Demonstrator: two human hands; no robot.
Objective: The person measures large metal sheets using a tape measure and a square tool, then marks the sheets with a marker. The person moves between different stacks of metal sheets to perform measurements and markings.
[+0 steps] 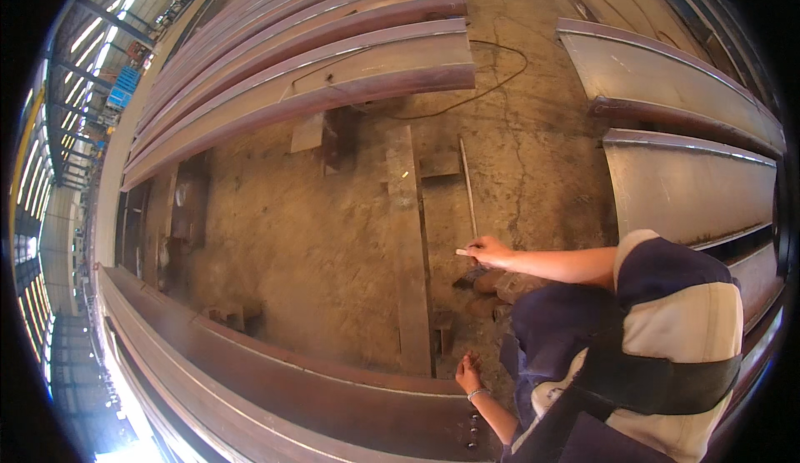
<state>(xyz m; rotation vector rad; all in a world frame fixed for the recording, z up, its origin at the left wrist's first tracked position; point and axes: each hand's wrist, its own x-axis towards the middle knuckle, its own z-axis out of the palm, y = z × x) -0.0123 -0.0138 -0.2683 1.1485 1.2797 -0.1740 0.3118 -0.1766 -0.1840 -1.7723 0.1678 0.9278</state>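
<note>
My right hand reaches across from the right, its fingers pinched on a short pale stick of chalk. The chalk points left, toward a long flat steel bar. A small pale mark or piece shows near the bar's far end. Lower down, my left hand, with a bracelet at the wrist, is closed with curled fingers beside the bar's near end and close to a large steel beam. Whether anything is inside those fingers cannot be made out. Beyond my right hand lies a thin pale rod.
Several long steel beams lie side by side at the far left. More beams stand at the right. Short steel blocks rest on the dusty floor. A dark cable loops across the floor.
</note>
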